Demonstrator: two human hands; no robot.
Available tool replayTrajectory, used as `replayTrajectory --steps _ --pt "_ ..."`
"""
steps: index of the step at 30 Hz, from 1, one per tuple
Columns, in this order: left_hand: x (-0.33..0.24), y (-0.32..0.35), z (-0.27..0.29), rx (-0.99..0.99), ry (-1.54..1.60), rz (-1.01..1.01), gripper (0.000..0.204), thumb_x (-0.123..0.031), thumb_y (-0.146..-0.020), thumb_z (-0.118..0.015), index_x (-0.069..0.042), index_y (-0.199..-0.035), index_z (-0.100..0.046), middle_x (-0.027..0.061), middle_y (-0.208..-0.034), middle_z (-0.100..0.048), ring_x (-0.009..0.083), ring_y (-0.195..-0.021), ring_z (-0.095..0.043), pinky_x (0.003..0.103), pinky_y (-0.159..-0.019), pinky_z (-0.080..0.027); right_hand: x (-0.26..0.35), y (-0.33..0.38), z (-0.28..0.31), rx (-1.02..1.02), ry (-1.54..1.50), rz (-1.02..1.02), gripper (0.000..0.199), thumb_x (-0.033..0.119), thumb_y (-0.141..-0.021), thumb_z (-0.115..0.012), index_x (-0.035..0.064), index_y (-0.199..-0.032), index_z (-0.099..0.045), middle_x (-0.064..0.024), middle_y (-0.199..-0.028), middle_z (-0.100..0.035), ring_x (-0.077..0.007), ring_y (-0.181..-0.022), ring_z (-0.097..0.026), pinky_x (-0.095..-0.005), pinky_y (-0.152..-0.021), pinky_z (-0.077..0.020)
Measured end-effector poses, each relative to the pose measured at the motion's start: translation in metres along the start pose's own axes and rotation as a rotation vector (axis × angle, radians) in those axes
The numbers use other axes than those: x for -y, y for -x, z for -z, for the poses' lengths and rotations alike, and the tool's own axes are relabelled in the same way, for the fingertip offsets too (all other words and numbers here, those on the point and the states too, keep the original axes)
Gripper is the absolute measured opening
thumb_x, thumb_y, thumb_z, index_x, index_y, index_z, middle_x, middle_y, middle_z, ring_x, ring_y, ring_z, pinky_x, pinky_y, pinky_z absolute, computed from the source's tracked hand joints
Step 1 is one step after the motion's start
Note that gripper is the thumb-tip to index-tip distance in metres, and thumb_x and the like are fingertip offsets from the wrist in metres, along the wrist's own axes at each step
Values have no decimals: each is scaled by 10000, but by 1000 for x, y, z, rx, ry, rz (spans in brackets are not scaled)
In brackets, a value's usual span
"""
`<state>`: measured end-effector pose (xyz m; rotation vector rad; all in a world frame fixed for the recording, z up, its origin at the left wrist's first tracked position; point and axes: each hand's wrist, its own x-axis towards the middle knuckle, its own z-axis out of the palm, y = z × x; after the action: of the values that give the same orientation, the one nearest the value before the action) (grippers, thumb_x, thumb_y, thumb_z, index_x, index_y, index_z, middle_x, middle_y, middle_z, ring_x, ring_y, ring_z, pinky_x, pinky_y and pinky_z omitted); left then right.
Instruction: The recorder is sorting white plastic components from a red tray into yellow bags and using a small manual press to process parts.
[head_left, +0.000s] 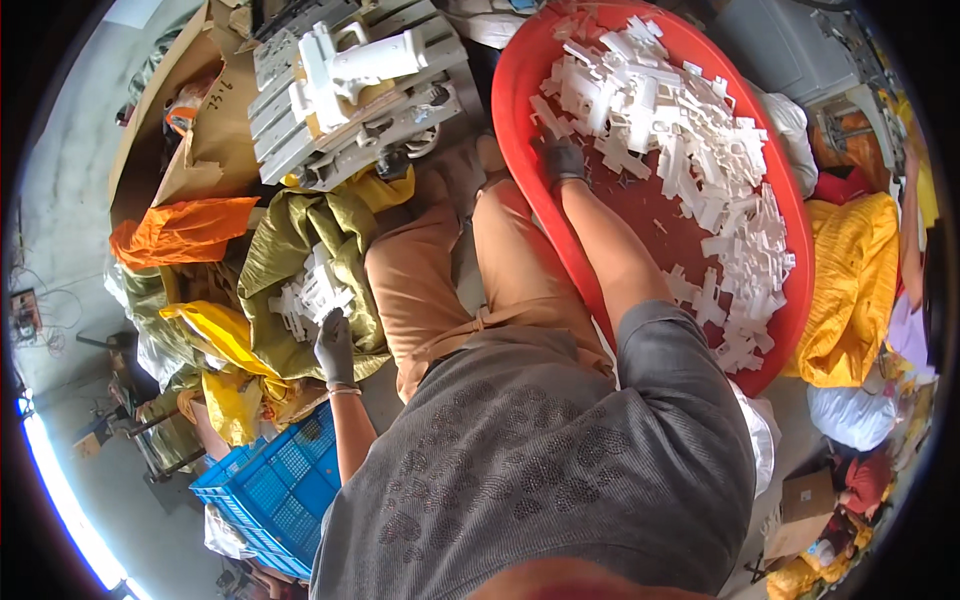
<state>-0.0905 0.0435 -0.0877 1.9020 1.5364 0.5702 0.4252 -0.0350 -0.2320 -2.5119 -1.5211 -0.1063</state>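
My left hand [334,350], in a grey glove, has its fingers drawn together at the edge of a small heap of white plastic toy-gun parts [316,290]. It seems to pinch one of them. These parts lie on an olive-green sack [290,235] by my left leg. My right hand [564,160], also in a grey glove, reaches over the near rim of a red oval tub [548,225]. Its fingers are mostly hidden. A big pile of white toy-gun parts [660,110] spreads through the tub, close beside this hand.
A larger white toy pistol [375,65] lies on a grey slatted stand [290,130] ahead. An open cardboard box [215,130] and orange cloth [185,230] are at left. A blue crate [275,490] stands near my left elbow. Yellow sacking [845,290] lies right of the tub.
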Motion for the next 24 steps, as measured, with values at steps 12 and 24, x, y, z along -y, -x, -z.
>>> replayTrajectory --steps 12,24 --pt "-48 -25 -29 105 -56 -105 276 -178 -862 -541 -18 -1068 -632 129 -996 -668 226 -916 -638 316 -801 -483 -77 235 35 -85 -426 -399 352 66 -762 -551 56 -1113 -525 -183 -1100 -549 -382 -994 -544 -420 -834 -468" --pt "-148 -65 34 -229 34 -447 208 -116 -832 -590 -17 -1004 -651 132 -985 -662 244 -900 -649 304 -782 -497 -47 200 118 -116 -1010 -646 351 60 -825 -589 42 -1171 -534 -77 -1041 -554 -127 -863 -553 -243 -709 -470"
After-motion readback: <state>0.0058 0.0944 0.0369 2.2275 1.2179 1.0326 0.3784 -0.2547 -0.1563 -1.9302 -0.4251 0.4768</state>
